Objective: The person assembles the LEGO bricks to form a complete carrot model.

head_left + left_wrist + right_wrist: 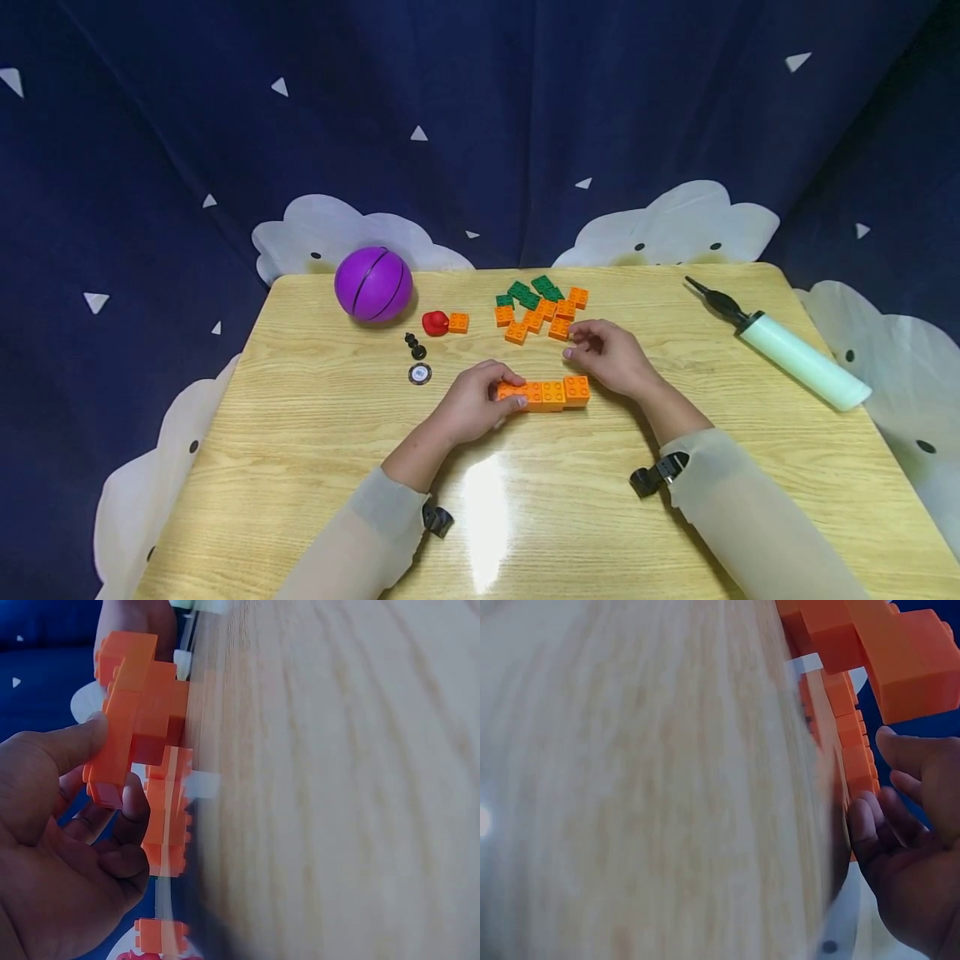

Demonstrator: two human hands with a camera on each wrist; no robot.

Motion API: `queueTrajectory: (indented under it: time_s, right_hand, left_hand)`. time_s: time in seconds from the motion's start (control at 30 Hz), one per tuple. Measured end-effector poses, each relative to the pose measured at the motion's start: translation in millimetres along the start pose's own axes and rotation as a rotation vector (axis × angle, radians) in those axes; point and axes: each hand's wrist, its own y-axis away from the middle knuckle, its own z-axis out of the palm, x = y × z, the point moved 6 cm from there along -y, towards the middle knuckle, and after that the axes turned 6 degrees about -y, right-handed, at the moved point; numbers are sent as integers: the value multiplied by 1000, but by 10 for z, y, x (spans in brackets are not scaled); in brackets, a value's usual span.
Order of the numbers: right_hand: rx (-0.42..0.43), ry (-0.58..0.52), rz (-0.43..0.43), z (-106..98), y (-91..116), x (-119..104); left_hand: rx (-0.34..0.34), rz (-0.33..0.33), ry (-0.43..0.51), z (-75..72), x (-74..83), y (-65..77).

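My left hand (pixel 474 402) grips the left end of a built row of orange toy bricks (pixel 553 395), with thumb in front and fingers behind. In the left wrist view this orange piece (pixel 146 712) looks stepped, with bricks stacked at more than one level. Farther back on the right, my right hand (pixel 611 358) has its thumb and fingers apart, holding nothing visible. Its fingertips are beside a loose orange brick (pixel 558 329); whether they touch it I cannot tell. The right wrist view has more orange bricks (pixel 861 769) just beyond those fingers.
Several orange bricks (pixel 516 332) and green bricks (pixel 524 294) lie behind the hands. To the left are a purple ball (pixel 373 284), a red rubber duck (pixel 434 323), an orange brick (pixel 458 323), a black chess piece (pixel 417 351) and a poker chip (pixel 420 373). A hand pump (pixel 802 362) lies right.
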Motion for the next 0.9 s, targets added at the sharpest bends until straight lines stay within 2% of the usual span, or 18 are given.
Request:
queueTrajectory:
  time_s: [0.17, 0.37, 0.53, 0.9]
  right_hand:
    - [31, 20, -32, 9, -66, -17]
    - [30, 72, -52, 36, -149, 11]
    - [7, 115, -26, 48, -181, 21]
    - [9, 127, 25, 86, -193, 23]
  left_hand:
    - [-2, -5, 1, -6, 2, 8]
    - [-2, -4, -5, -3, -2, 2]
    - [-4, -5, -2, 3, -3, -1]
    - [-1, -1, 4, -3, 0, 4]
